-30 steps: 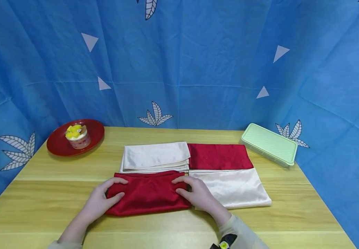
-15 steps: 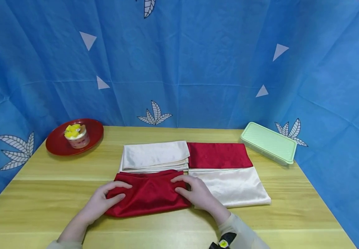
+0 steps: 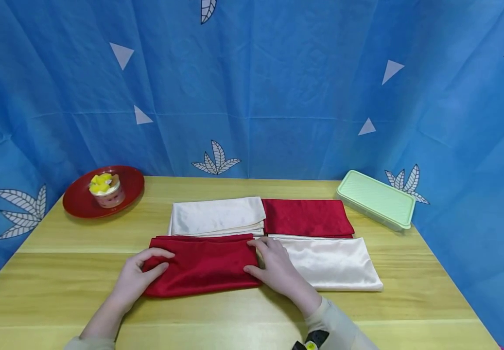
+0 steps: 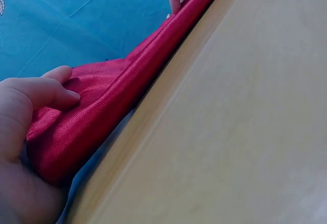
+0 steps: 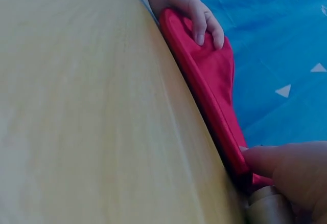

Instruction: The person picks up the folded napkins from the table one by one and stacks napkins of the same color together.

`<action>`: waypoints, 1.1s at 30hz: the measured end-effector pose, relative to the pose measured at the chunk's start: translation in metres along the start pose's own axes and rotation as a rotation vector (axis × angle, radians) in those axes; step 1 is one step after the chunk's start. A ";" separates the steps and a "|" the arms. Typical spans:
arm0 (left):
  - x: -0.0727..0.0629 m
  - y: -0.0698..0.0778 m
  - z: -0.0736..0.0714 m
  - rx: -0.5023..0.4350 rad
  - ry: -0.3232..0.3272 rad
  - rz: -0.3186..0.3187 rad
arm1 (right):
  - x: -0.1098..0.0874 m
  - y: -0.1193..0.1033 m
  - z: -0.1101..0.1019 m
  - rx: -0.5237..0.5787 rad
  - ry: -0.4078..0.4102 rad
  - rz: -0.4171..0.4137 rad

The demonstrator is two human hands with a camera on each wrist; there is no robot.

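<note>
A folded red satin cloth (image 3: 210, 267) lies on the near left part of a four-piece block of folded cloths. At its left end my left hand (image 3: 133, 276) holds the edge, thumb and fingers on top and palm against the side. My right hand (image 3: 276, 268) grips the right end, its thumb (image 5: 260, 160) pressing the corner in the right wrist view. Behind lies a folded white satin cloth (image 3: 217, 216). To the right are another white cloth (image 3: 328, 265) and, at the far right, a red cloth (image 3: 306, 217).
A red plate (image 3: 74, 201) with a dessert cup (image 3: 108, 192) topped in yellow fruit stands at the back left of the wooden table (image 3: 217, 325). A light green lidded box (image 3: 376, 199) sits back right. Blue printed curtain (image 3: 278, 87) surrounds the table.
The near red cloth has shifted left and slightly back, and its top looks smoother and straighter. Both hands moved left with it; the right fingers went from its top to its right edge.
</note>
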State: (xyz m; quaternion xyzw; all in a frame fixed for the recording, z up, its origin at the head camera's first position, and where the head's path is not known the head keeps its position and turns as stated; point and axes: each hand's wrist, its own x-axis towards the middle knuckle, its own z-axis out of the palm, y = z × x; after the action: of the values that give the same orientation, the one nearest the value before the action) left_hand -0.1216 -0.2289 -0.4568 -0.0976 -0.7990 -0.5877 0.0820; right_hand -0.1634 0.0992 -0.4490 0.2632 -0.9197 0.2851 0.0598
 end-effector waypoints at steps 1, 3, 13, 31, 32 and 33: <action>0.000 0.000 0.000 0.003 -0.002 -0.002 | 0.000 -0.001 0.000 0.005 -0.001 0.007; 0.000 0.000 0.000 0.012 -0.006 -0.007 | 0.000 -0.002 -0.001 0.020 -0.009 0.021; 0.002 0.005 -0.001 0.052 -0.027 -0.058 | 0.001 -0.007 -0.003 0.084 -0.086 0.044; 0.002 0.003 0.003 -0.107 0.134 -0.029 | 0.004 -0.004 -0.023 0.430 -0.016 -0.085; 0.003 0.004 0.004 -0.136 0.156 -0.036 | 0.005 -0.004 -0.026 0.449 -0.009 -0.072; 0.005 0.004 0.006 -0.157 0.176 -0.041 | 0.006 -0.002 -0.029 0.460 -0.002 -0.061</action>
State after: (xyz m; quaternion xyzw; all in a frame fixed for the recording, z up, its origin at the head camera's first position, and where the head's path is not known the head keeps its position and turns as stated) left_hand -0.1251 -0.2213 -0.4538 -0.0356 -0.7422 -0.6561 0.1319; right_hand -0.1683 0.1113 -0.4225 0.2981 -0.8221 0.4851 0.0061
